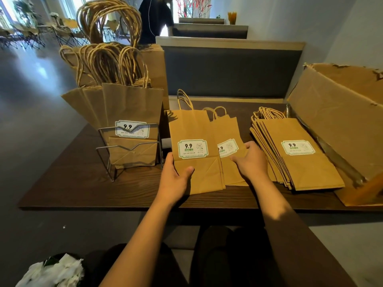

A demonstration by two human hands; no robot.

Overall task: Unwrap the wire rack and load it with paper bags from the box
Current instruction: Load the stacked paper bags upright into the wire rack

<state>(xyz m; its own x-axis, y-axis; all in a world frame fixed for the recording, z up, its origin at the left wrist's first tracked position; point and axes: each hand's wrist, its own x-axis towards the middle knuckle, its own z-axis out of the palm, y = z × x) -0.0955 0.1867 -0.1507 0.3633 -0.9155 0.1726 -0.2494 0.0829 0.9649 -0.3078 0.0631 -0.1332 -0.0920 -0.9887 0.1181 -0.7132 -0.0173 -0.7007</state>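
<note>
Two flat paper bags lie right under your hands, and the rack you must fill stands just to their left, so the coming move runs leftward. Your left hand (175, 179) is the nearer one to the wire rack (128, 148): its thumb presses on top of the front bag (194, 154) near the folded bottom, and the rest of the fingers curl round that bag's left edge, so it has a real hold. Your right hand (251, 160) lies flatter, fingers fairly straight and spread, resting on the second bag (227, 146), which sits partly tucked beneath the first; it presses and does not pinch.

Both bags point their long axis away from you, handles toward the far side of the worktop (72, 183) and folded bottoms toward you. In the rack the bags stand upright with handles up, so I judge you will have to tip the front bag up on its bottom as you carry it left.

Each bag is plain brown paper with twisted paper handles and a white-and-green label reading 9.9. A thicker stack of bags (298, 154) lies flat to the right, well apart from the rack, beside the torn cardboard box (335, 121). The rack is bare of wrapping and already holds many bags.
</note>
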